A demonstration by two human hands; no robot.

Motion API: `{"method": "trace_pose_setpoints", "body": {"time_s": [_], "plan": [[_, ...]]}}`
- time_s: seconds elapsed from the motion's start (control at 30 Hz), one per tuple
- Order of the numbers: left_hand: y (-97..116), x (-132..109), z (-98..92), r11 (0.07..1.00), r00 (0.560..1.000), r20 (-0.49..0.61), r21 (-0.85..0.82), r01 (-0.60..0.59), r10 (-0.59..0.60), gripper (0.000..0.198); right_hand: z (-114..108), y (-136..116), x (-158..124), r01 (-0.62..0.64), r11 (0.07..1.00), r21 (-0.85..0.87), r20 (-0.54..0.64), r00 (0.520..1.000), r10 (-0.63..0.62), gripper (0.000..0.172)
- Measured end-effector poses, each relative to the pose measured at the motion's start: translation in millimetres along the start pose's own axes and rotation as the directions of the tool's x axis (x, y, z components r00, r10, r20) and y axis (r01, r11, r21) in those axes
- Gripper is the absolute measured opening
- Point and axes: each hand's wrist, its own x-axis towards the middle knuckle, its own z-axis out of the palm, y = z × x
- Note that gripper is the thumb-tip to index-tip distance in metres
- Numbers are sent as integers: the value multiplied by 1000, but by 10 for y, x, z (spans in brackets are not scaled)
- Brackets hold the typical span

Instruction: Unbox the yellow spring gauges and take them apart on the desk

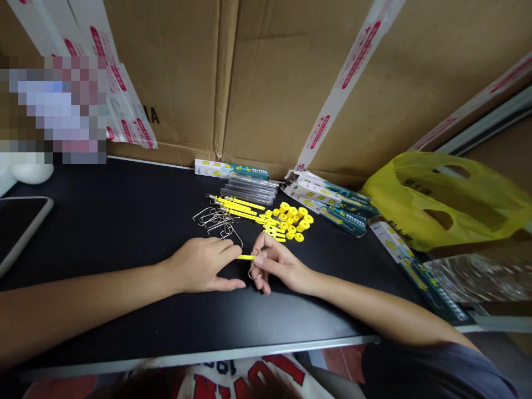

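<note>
My right hand [278, 263] pinches one end of a thin yellow rod [246, 257] between thumb and fingers, and a bent metal wire hook [251, 271] hangs at the same fingers. Curled over the rod's other end are the fingers of my left hand [203, 263], back of the hand up, thumb held apart; that end is hidden. Just beyond the hands lie loose wire hooks [216, 221] in a tangle. Behind them are several yellow rods with metal springs [239, 208]. Small yellow caps [297, 219] and flat yellow pieces [274, 233] are heaped to the right.
Clear plastic tubes [249, 191] lie behind the rods. Printed boxes [328, 202] stand at the back and right, one long box [415, 266] near a yellow plastic bag [457, 194]. A phone [25, 227] rests at far left. Cardboard [270, 83] walls the back.
</note>
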Motion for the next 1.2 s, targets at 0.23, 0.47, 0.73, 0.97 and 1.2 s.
{"method": "trace_pose_setpoints", "body": {"time_s": [0.23,0.47,0.73,0.97,1.2], "plan": [[5,-4,14,1000,1000,-5,29,-6,7,50,43,7,25,-43,998,37,-27,999,44,35],[9,7,19,999,999,-21,20,-32,32,53,110,6,19,-8,1000,10,-2,1000,8,32],[16,-1,38,1000,1000,-13,21,-14,15,57,140,5,22,0,1000,-29,9,1000,0,32],[22,-1,43,998,997,-33,-5,-64,64,46,136,-34,21,-39,995,-90,1,999,39,28],[18,2,40,991,991,-28,11,-130,130,48,122,-61,23,-22,976,-215,23,999,28,29]]}}
